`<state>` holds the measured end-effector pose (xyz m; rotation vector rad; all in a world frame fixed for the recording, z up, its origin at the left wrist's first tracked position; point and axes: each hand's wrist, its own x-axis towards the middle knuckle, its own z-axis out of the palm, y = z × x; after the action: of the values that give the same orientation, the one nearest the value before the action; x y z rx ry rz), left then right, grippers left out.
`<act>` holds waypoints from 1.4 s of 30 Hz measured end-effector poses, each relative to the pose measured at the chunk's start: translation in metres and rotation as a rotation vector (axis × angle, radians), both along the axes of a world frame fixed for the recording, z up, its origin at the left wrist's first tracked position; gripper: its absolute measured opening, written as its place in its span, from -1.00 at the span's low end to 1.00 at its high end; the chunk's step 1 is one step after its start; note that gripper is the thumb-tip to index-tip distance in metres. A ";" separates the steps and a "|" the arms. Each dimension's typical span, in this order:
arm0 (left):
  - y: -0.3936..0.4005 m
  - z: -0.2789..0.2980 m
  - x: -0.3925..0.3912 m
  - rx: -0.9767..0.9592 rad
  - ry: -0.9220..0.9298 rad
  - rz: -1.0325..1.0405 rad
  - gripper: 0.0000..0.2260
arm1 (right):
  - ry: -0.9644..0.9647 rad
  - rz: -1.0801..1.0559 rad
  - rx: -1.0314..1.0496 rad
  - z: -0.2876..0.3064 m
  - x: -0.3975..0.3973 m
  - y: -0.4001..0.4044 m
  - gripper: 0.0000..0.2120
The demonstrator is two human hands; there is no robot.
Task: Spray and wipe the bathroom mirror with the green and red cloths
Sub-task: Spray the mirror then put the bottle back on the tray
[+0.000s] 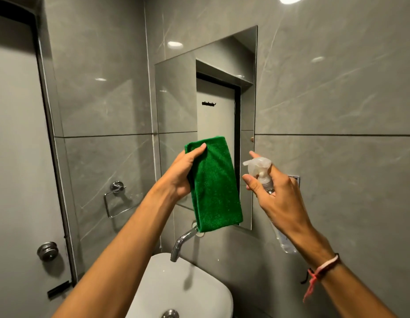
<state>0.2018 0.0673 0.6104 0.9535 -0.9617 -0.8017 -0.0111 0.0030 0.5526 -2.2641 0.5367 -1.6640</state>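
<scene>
A rectangular mirror [176, 99] hangs on the grey tiled wall above the basin. My left hand [181, 173] holds a folded green cloth [214, 187] up in front of the mirror's lower part, thumb on its top corner, the cloth hanging down. My right hand [275, 193] grips a clear spray bottle [260, 168] by the neck. Its nozzle points left toward the mirror, and my forefinger is stretched out over the sprayer head. The bottle's body shows below my wrist. No red cloth is in view.
A white basin [192, 285] with a chrome tap [182, 243] sits right below my hands. A chrome towel ring [117, 198] is fixed on the left wall. A door with a round knob [47, 250] stands at far left.
</scene>
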 end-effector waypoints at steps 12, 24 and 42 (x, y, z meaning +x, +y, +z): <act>-0.028 -0.028 -0.025 0.054 0.071 -0.066 -0.86 | 0.165 -0.136 0.052 -0.064 -0.040 0.005 -0.40; -0.048 -0.121 -0.066 0.188 0.194 -0.181 -0.75 | 0.193 -0.095 0.555 -0.212 -0.106 -0.009 -0.77; -0.076 -0.329 -0.121 0.382 0.281 -0.260 -0.86 | 0.323 -0.483 1.171 -0.479 -0.142 -0.069 -0.80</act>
<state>0.0811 -0.0087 0.2811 1.0172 -0.7061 -1.3366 -0.1527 -0.0663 0.0736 -1.5074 1.6800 -0.6885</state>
